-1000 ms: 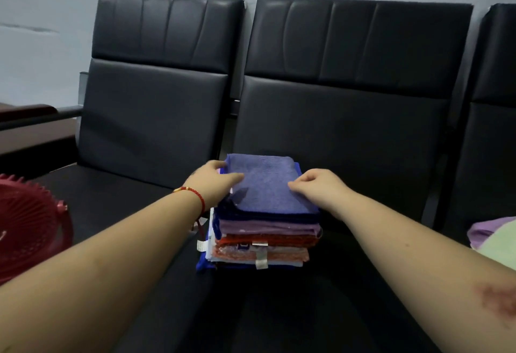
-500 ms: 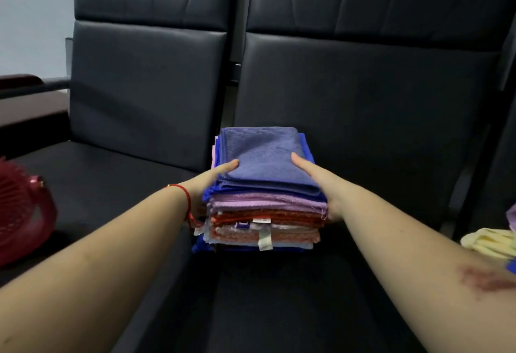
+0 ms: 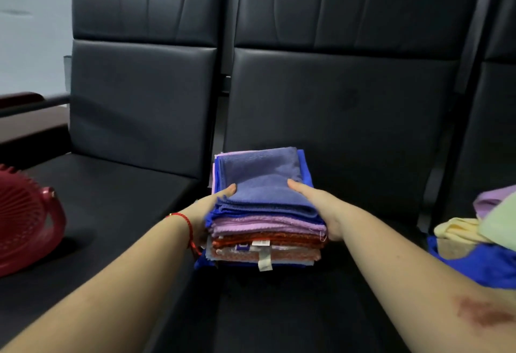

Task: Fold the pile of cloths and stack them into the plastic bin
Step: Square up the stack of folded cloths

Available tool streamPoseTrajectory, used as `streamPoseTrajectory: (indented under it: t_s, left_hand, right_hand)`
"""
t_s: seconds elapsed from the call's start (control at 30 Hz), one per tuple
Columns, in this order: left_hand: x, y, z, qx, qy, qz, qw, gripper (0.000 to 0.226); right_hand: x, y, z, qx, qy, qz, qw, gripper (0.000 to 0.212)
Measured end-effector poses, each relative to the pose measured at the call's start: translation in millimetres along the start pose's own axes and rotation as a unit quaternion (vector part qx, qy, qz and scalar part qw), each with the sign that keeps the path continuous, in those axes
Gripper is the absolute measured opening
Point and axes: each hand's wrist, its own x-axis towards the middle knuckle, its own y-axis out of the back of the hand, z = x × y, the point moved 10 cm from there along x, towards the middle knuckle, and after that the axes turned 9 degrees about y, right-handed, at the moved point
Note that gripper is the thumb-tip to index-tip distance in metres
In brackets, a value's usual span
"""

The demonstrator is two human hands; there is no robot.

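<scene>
A stack of folded cloths point(image 3: 262, 213) rests on the middle black seat, with a purple-blue cloth on top and pink, orange, white and blue layers below. My left hand point(image 3: 208, 210) grips the stack's left side, thumb on top and fingers hidden behind the layers. My right hand point(image 3: 318, 207) grips the right side the same way, thumb lying on the top cloth. A red plastic bin point(image 3: 25, 221) lies tipped on the left seat, partly cut off by the frame edge.
A pile of unfolded cloths point(image 3: 480, 235), yellow, pale green, lilac and blue, sits on the right seat. Black padded backrests point(image 3: 335, 106) rise directly behind the stack. A dark armrest point(image 3: 30, 104) runs at far left.
My hands went from lying on top of the stack to clasping its two sides. The view has shifted, so the bin and the loose cloths at right show more.
</scene>
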Motion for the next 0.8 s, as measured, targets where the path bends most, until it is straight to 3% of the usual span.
streamPoseTrajectory:
  t_s: [0.1,0.63,0.8]
  left_hand:
    - [-19,-23,-15,0.005,0.001,-0.022,1.0,0.046]
    - [-152,-122,-148,0.086,0.045,-0.101,0.99,0.049]
    - [-189,-136,-180,0.09,0.057,-0.117,0.987,0.051]
  right_hand:
    - [-28,12,12,-0.004,0.011,0.017,1.0,0.045]
    - [-247,66,110,-0.022,0.036,0.127,0.991,0.066]
    - [-302,66,124,-0.016,0.022,0.13,0.991,0.059]
